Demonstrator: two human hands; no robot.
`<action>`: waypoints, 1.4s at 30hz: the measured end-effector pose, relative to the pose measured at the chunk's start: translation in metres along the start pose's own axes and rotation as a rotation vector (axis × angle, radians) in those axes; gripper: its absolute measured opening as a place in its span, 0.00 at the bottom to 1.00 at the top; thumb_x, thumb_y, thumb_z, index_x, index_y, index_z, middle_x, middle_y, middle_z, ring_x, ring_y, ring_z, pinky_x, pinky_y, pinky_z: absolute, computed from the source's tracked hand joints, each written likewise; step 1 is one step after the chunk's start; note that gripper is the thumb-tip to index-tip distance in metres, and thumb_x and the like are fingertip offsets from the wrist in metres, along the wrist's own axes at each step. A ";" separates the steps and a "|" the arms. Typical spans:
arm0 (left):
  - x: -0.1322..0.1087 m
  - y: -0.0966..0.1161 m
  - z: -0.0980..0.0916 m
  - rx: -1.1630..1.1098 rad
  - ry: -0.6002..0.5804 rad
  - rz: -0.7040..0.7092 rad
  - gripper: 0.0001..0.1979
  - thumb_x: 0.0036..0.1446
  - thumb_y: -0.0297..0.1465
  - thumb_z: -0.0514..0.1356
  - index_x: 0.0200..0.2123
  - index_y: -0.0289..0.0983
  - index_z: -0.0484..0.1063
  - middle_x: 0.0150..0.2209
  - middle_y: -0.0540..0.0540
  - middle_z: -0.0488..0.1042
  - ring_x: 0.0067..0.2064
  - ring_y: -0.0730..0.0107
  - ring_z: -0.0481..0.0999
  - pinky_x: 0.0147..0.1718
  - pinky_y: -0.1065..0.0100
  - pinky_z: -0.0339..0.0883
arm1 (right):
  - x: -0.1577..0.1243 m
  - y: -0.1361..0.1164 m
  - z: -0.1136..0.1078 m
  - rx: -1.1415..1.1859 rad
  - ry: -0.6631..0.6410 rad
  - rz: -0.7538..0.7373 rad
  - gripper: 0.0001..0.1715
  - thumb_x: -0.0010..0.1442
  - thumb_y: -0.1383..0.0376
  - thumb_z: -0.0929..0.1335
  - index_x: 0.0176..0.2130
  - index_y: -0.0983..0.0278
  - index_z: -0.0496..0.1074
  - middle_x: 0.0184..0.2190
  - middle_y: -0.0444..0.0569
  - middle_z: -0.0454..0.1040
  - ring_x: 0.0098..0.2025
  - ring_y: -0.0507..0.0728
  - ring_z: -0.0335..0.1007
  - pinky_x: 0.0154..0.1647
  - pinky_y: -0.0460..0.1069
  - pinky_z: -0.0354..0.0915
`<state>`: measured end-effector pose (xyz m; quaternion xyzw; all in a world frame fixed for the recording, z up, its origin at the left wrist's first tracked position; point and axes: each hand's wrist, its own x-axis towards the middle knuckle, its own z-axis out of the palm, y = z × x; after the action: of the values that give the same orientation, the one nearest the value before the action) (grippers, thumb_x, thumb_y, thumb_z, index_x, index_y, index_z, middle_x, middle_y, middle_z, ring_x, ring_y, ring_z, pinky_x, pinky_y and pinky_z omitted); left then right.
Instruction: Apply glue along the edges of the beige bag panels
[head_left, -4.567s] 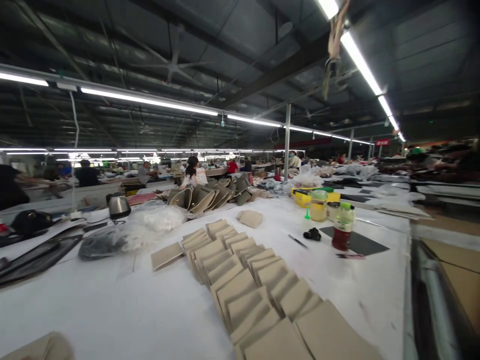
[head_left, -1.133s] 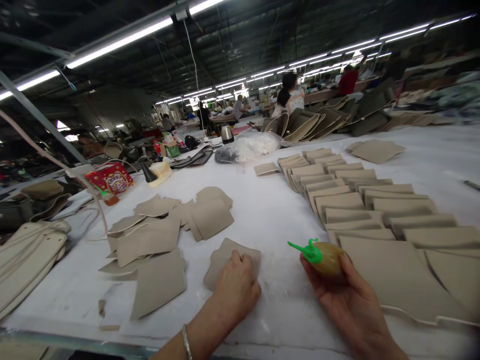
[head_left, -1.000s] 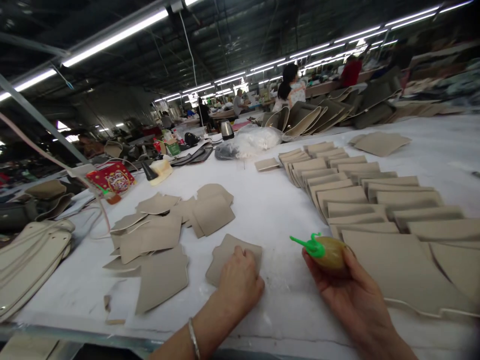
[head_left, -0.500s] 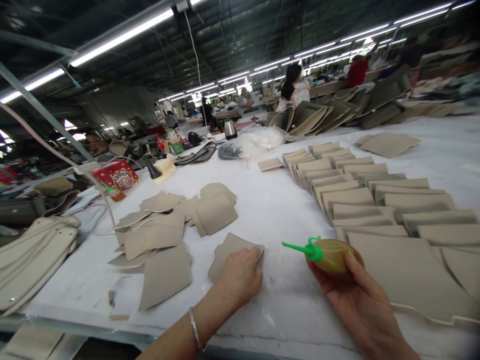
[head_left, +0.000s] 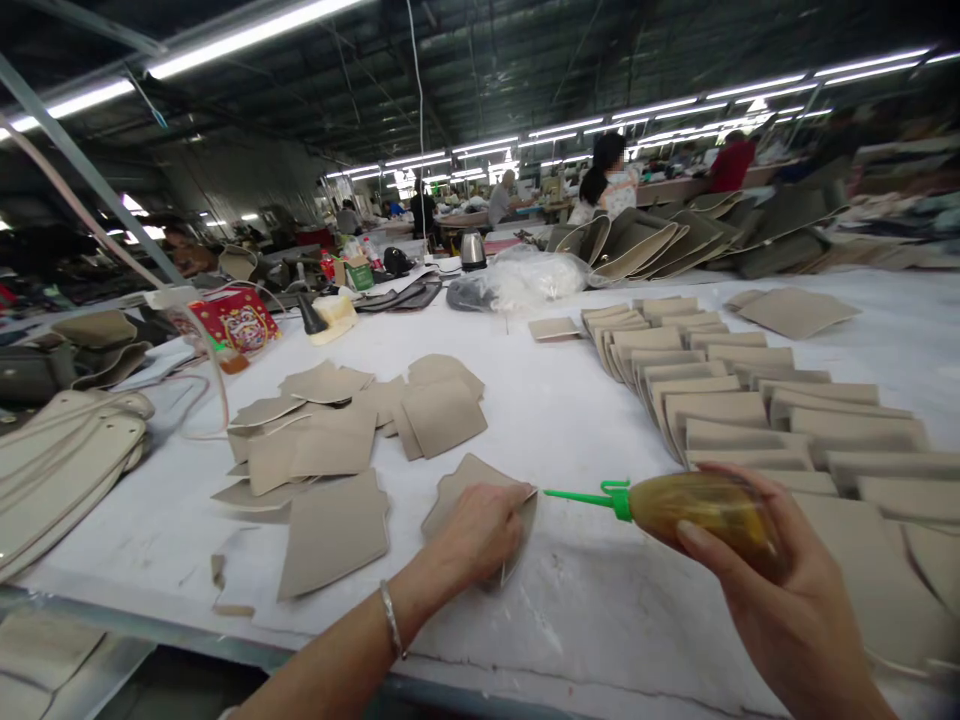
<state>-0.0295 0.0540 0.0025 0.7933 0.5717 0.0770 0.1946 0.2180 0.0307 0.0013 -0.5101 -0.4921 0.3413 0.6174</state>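
Observation:
My left hand (head_left: 476,530) presses down on a beige cut piece (head_left: 457,490) lying on the white table (head_left: 570,430), fingers curled over its right edge, which is lifted slightly. My right hand (head_left: 780,600) is wrapped round an amber squeeze bottle (head_left: 705,508) held sideways. Its green nozzle (head_left: 581,496) points left and its tip is just beside the piece's lifted edge.
Loose beige pieces (head_left: 330,440) lie in a heap to the left. Rows of overlapped beige panels (head_left: 720,390) fill the right side. A red box (head_left: 236,320), a kettle (head_left: 472,250) and plastic bags (head_left: 525,280) stand farther back. Other people work at distant tables.
My right hand has turned the bottle level and brought its nozzle left to the piece's edge. My left hand has shifted on the piece, and its right edge is now lifted.

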 end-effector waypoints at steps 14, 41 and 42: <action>0.002 -0.005 0.002 -0.102 0.018 0.035 0.21 0.55 0.23 0.50 0.47 0.40 0.77 0.38 0.43 0.80 0.39 0.54 0.79 0.37 0.64 0.68 | 0.009 0.007 0.013 -0.525 -0.254 -0.450 0.29 0.60 0.46 0.72 0.54 0.55 0.66 0.46 0.47 0.71 0.42 0.62 0.70 0.43 0.53 0.67; 0.001 0.000 -0.001 -0.032 -0.022 0.009 0.11 0.56 0.25 0.52 0.37 0.39 0.73 0.37 0.43 0.79 0.41 0.55 0.78 0.39 0.65 0.66 | 0.006 0.012 0.015 -0.547 -0.286 -0.425 0.28 0.61 0.44 0.71 0.53 0.55 0.66 0.42 0.45 0.71 0.37 0.59 0.70 0.37 0.50 0.66; 0.001 0.000 -0.002 -0.034 -0.026 0.010 0.12 0.56 0.25 0.52 0.38 0.39 0.73 0.38 0.43 0.79 0.42 0.55 0.78 0.40 0.65 0.66 | 0.006 0.014 0.015 -0.543 -0.278 -0.414 0.29 0.61 0.44 0.71 0.53 0.55 0.66 0.43 0.46 0.70 0.37 0.59 0.70 0.37 0.50 0.66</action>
<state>-0.0298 0.0553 0.0040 0.7936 0.5638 0.0774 0.2152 0.2070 0.0443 -0.0102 -0.4939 -0.7367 0.1321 0.4426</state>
